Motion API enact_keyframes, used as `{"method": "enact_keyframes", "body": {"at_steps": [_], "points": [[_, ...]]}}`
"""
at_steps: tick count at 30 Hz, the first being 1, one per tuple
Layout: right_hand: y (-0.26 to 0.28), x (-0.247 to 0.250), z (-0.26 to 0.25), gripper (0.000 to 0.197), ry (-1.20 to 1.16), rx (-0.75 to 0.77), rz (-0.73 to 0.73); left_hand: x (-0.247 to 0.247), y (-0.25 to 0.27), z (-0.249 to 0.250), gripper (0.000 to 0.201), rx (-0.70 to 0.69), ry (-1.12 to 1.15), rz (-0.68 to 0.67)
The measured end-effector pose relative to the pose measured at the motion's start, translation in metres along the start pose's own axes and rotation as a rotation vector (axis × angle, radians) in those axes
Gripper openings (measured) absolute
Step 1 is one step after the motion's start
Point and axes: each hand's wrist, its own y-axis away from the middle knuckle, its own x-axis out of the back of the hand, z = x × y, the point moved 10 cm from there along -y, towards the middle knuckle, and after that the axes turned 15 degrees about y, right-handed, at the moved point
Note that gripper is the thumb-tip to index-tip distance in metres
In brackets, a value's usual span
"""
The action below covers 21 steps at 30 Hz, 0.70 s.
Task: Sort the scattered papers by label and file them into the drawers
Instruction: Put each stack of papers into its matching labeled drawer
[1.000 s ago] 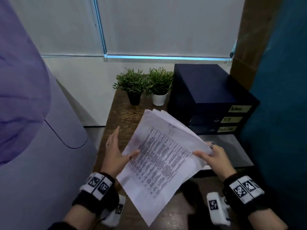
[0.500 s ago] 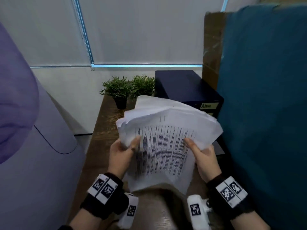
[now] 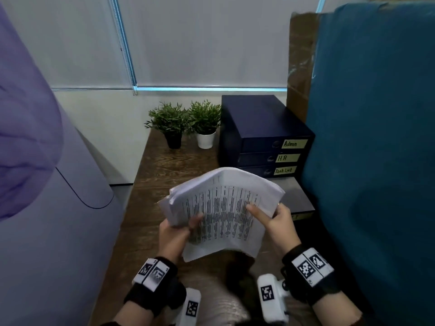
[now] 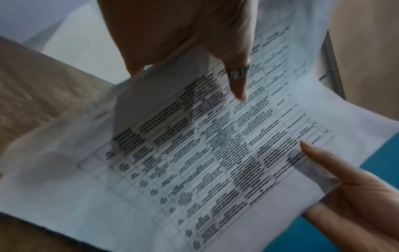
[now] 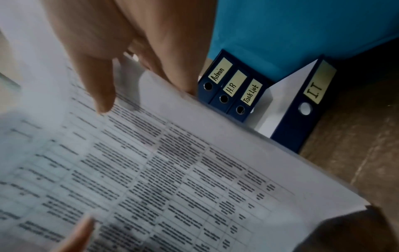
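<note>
Papers (image 3: 221, 212), a loose stack of white sheets whose top page carries a printed table, sit between our two hands above the near part of the wooden desk (image 3: 164, 175). Our left hand (image 3: 175, 234) clamps the stack's left edge, thumb on the top page and fingers curled underneath; the left wrist view shows that thumb lying across the table's rows. Our right hand (image 3: 276, 223) pinches the right edge the same way, thumb flat on the print and the other fingers behind the sheets. The stack bows upward in the middle, and the sheets behind the top page fan out a little at the upper left corner. Both wrists wear black bands with square black-and-white markers.

Just beyond the papers, on the right side of the desk, stands a dark blue drawer unit (image 3: 263, 130). Its three upper drawers are closed and carry yellow labels reading Admin (image 3: 294, 144), H.R (image 3: 287, 158) and Task List (image 3: 284, 170). Below them the bottom drawer (image 3: 299, 198) is pulled out towards us, pale inside; the right wrist view shows its label as I.T (image 5: 317, 87).

Left of the unit, at the back of the desk, two small green plants stand side by side, one in a black pot (image 3: 173, 140), one in a white pot (image 3: 206, 140). A teal partition (image 3: 372, 137) rises on the right, and drawn white blinds (image 3: 202, 41) cover the window behind.
</note>
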Motion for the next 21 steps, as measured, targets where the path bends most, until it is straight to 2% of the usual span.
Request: {"method": "enact_keyframes", "body": {"at_steps": [3, 4, 6, 7, 9, 11, 12, 14, 15, 16, 17, 18, 19, 21], "points": [[0.003, -0.009, 0.011, 0.032, 0.127, -0.04, -0.108, -0.001, -0.002, -0.016, 0.019, 0.059, -0.134, -0.051], [0.003, -0.007, 0.012, 0.042, 0.176, -0.04, -0.108, 0.002, -0.003, -0.019, 0.016, 0.082, -0.174, -0.042], [0.0, 0.013, -0.004, 0.083, 0.282, 0.032, 0.026, 0.006, -0.005, -0.008, 0.013, 0.039, -0.26, -0.054], [-0.001, 0.028, -0.022, 0.1, 0.372, 0.099, 0.137, 0.002, -0.005, 0.006, 0.014, -0.029, -0.297, -0.101], [0.003, 0.049, -0.075, 0.112, 0.61, 0.316, 0.33, -0.016, 0.002, 0.039, 0.014, -0.219, -0.444, -0.23], [0.012, 0.035, -0.126, 0.104, 0.984, 0.537, 0.356, -0.039, 0.012, 0.068, 0.015, -0.406, -0.664, -0.32], [0.012, 0.023, -0.139, 0.091, 1.157, 0.6, 0.335, -0.05, 0.017, 0.077, 0.013, -0.483, -0.778, -0.363], [0.006, 0.003, -0.141, 0.045, 1.288, 0.679, 0.208, -0.058, 0.021, 0.088, 0.014, -0.527, -0.937, -0.389], [0.002, 0.001, -0.136, 0.023, 1.219, 0.656, 0.102, -0.05, 0.017, 0.09, 0.014, -0.478, -1.005, -0.367], [-0.002, 0.001, -0.127, 0.017, 1.12, 0.609, -0.015, -0.035, 0.011, 0.089, 0.018, -0.389, -1.087, -0.329], [-0.004, 0.006, -0.119, 0.026, 1.01, 0.542, -0.088, -0.017, 0.007, 0.088, 0.023, -0.295, -1.157, -0.29], [-0.005, 0.016, -0.109, 0.033, 0.904, 0.453, -0.102, 0.003, 0.004, 0.088, 0.023, -0.21, -1.178, -0.249], [-0.006, 0.029, -0.1, 0.032, 0.79, 0.376, -0.078, 0.022, 0.003, 0.089, 0.021, -0.143, -1.094, -0.205], [-0.004, 0.046, -0.077, 0.017, 0.583, 0.251, -0.051, 0.051, 0.005, 0.09, 0.018, -0.082, -0.688, -0.106]]}}
